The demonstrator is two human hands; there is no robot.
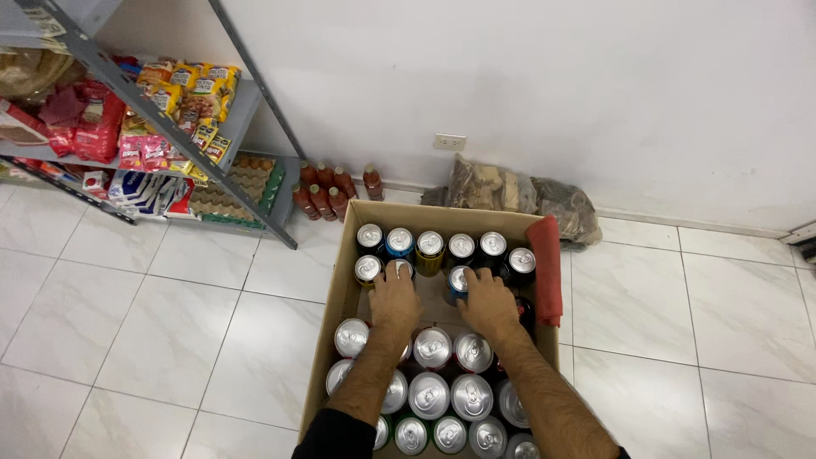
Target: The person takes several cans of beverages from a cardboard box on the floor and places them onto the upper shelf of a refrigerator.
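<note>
A cardboard box (pixel 344 293) on the tiled floor holds several upright drink cans with silver tops. My left hand (pixel 394 299) rests on top of a can (pixel 401 268) in the second row from the far end, fingers wrapped over it. My right hand (pixel 486 302) grips a blue can (pixel 458 280) just to the right of it. Between the two hands the bare box bottom (pixel 429 293) shows. More cans (pixel 429 393) fill the near part of the box under my forearms.
A red cloth (pixel 546 268) hangs over the box's right wall. A metal shelf rack (pixel 153 119) with snack packets and egg trays stands at the left. Red sauce bottles (pixel 327 194) and a bag of brown pieces (pixel 518 200) sit by the white wall.
</note>
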